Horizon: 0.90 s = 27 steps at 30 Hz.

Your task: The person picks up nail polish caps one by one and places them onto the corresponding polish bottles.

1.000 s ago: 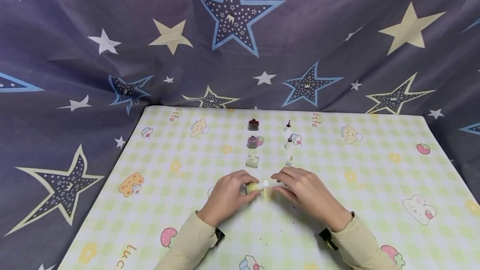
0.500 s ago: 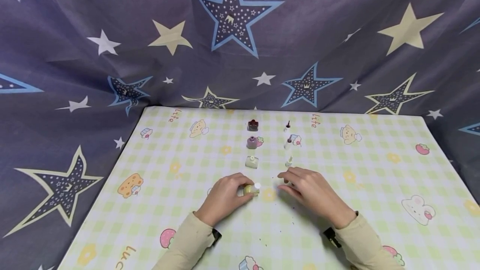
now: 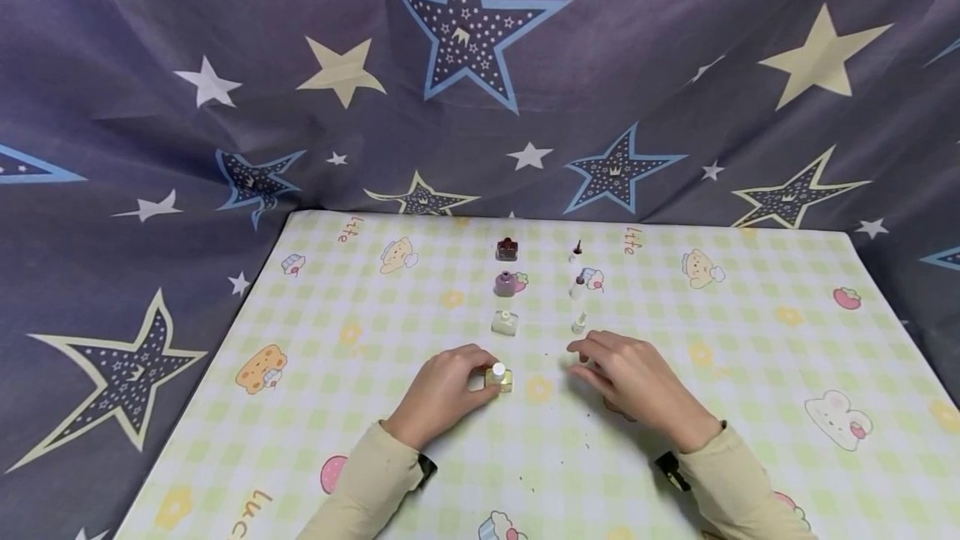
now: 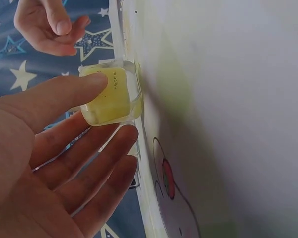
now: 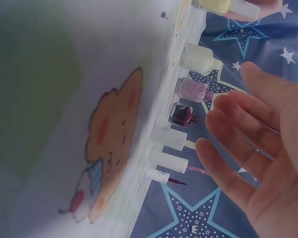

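My left hand (image 3: 448, 390) pinches a capped bottle of yellow nail polish (image 4: 111, 96) between thumb and fingers. Upright at the tabletop, the bottle shows its white cap (image 3: 498, 369) on top. To the right, my right hand (image 3: 633, 373) hovers with relaxed fingers and holds nothing. Beyond the hands stand three uncapped polish bottles in a column: off-white (image 3: 505, 323), purple (image 3: 506, 284) and dark red (image 3: 507, 250). Right of them, three white brush caps stand brush-up, with a pale brush (image 3: 579, 323), a purple brush (image 3: 577, 287) and a dark red brush (image 3: 575, 254).
A pale green checked cloth (image 3: 375, 440) with cartoon prints covers the table. Small dark specks lie on it between the forearms. Behind the far edge hangs a dark curtain (image 3: 525, 65) with stars.
My right hand has let go of the yellow polish bottle's cap end and drawn back to the right. My left hand has brought the tilted bottle leftward and upright.
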Motion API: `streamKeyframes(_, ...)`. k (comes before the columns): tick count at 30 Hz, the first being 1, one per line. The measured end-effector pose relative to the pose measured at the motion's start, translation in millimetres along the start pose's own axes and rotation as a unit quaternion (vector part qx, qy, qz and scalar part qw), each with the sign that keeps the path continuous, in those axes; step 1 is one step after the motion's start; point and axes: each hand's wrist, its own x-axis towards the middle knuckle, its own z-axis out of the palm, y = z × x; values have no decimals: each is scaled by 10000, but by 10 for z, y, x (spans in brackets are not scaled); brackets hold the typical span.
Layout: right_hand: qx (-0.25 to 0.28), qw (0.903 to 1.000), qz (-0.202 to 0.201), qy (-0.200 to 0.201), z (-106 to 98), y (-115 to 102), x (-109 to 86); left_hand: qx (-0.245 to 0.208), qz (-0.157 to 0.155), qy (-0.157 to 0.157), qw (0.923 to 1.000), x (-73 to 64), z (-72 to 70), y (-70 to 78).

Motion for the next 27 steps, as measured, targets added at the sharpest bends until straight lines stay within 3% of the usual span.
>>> streamKeyframes(20, -46, 9959, 824, -369, -54, 183, -87, -3, -178, -183, 9997, -4, -152, -104)
streamKeyframes(27, -29, 9956, 878, -339, -52, 235, -79, 76, -206, 4, 9998, 10, -197, -143)
